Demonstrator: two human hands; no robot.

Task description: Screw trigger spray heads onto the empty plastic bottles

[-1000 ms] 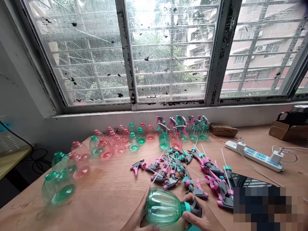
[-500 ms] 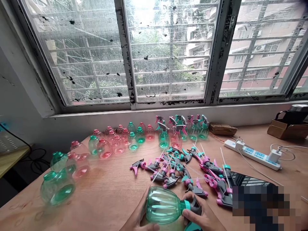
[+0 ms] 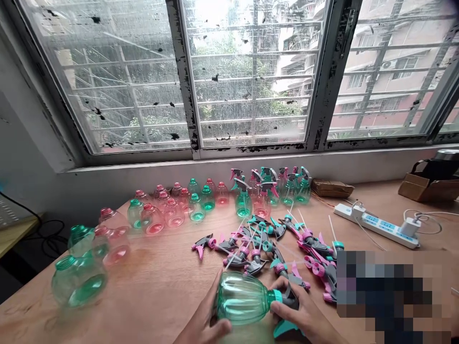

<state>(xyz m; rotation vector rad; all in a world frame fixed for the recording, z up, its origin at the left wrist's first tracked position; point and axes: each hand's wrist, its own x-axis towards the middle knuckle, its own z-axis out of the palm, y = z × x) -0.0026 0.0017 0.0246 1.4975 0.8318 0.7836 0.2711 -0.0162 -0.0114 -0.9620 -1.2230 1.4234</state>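
A clear green spray bottle (image 3: 244, 297) lies sideways between my hands at the near edge of the table. My left hand (image 3: 211, 310) is wrapped round its base end, thumb at the near side. With thumb and fingers my right hand (image 3: 292, 306) grips the teal collar of the grey and teal spray head (image 3: 289, 301) at the bottle's neck. The teal trigger (image 3: 285, 328) points down below that hand. Just beyond lies a pile of loose pink, teal and grey spray heads (image 3: 255, 255), several with thin white tubes.
Open-necked green and pink bottles (image 3: 172, 212) stand at left and back. Several bottles with spray heads (image 3: 243, 203) stand by the wall. At right are a power strip (image 3: 380, 227) with cables, a brown package (image 3: 332, 188), a cardboard box (image 3: 426, 186) and a blurred-out patch.
The bottle and both hands stay almost in place, with the bottle slightly higher in the picture. My left thumb shows more fully, and more of the teal trigger shows. The view has shifted slightly.
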